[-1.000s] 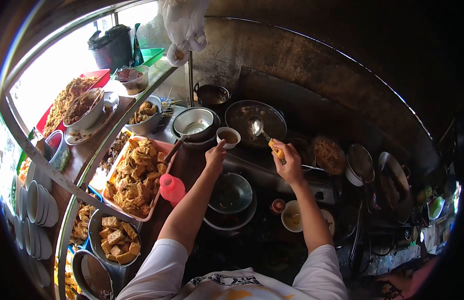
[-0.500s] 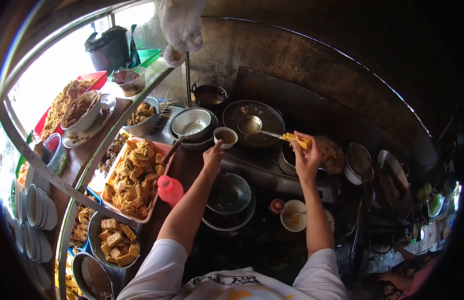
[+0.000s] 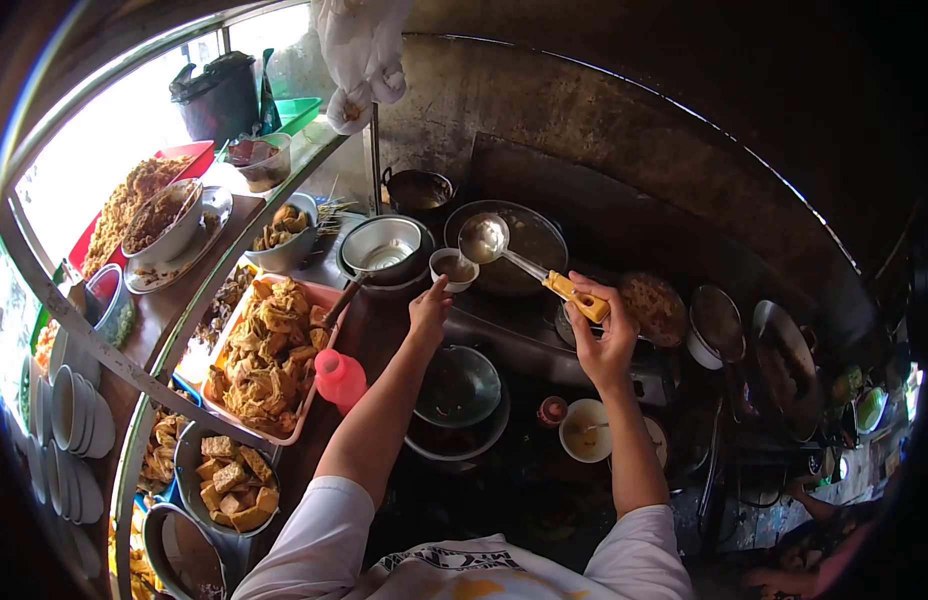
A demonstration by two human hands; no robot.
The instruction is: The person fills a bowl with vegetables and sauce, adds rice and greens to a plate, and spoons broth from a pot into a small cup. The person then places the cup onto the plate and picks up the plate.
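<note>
My left hand point(image 3: 427, 313) is closed on a small white bowl point(image 3: 454, 284) with brownish liquid inside, held near the edge of the wide pot. In my right hand point(image 3: 601, 335) is the yellow handle of a metal ladle point(image 3: 529, 263). The ladle's cup is tilted over the small bowl's rim. Behind both, a wide dark pot point(image 3: 542, 235) of liquid sits on the stove. Left of the bowl stands a silver metal pot point(image 3: 383, 244).
A pink tray point(image 3: 306, 388) of fried chicken pieces lies left, with a pink bottle point(image 3: 340, 378) beside it. Below is a bowl of fried tofu point(image 3: 224, 485). A white bowl with a spoon point(image 3: 585, 431) and several pans point(image 3: 717, 322) stand right. Plastic bags point(image 3: 362, 50) hang above.
My right hand has turned and moved slightly down and left. The ladle's cup has come up out of the wide pot and tipped toward the small bowl. My left hand has barely moved.
</note>
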